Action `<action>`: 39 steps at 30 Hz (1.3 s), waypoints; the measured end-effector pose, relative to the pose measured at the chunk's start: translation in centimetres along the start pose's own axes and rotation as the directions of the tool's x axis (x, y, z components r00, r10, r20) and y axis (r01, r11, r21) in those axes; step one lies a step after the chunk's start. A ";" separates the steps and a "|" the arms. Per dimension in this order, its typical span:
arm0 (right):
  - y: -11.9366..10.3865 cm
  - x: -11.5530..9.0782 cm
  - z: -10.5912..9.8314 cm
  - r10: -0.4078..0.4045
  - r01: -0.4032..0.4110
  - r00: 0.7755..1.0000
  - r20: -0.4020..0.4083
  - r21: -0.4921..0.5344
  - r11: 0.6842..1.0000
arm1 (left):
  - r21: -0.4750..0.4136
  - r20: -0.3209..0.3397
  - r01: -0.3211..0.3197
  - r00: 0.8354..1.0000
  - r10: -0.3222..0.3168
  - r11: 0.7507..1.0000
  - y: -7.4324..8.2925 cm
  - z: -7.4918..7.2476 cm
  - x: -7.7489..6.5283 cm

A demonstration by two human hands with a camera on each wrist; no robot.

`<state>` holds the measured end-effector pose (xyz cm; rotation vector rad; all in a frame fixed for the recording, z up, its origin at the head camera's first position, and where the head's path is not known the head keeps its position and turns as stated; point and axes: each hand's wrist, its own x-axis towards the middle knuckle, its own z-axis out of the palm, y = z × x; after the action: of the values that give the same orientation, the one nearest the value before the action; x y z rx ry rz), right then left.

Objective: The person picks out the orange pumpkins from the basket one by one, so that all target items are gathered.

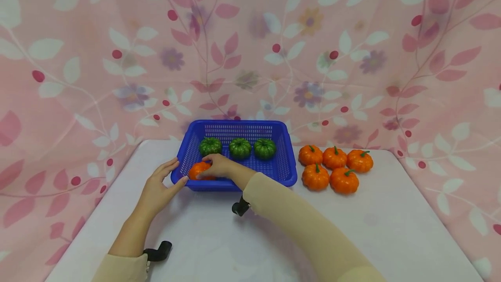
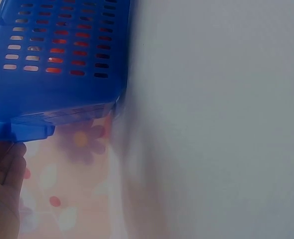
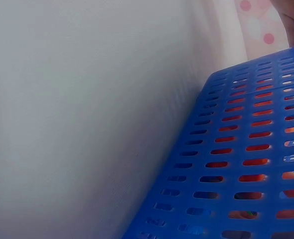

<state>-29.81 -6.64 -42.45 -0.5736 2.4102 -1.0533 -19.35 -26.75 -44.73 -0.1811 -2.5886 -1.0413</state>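
A blue plastic basket with slotted walls stands at the back of the table. My right hand reaches over its front rim and holds an orange mini pumpkin low in the front left corner. Three green striped mini pumpkins, left, middle and right, sit in a row along the basket's back. At the basket's left front corner, my left hand rests against the rim with fingers extended. Orange shows through the slots of the basket wall in the right wrist view.
Several orange mini pumpkins with green stems are grouped to the right of the basket. A white cloth covers the table. Behind it hangs a pink floral curtain, close to the basket's back.
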 end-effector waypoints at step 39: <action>-2.5 -9.1 -11.7 -0.156 0.183 0.982 -0.110 0.317 0.931 | -0.008 0.008 0.025 1.000 -0.025 1.000 0.0 0.2 0.1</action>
<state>-28.32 3.33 -31.35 -0.6397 2.2138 -1.5401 -19.44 -26.66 -44.82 -0.1556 -2.6007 -1.0623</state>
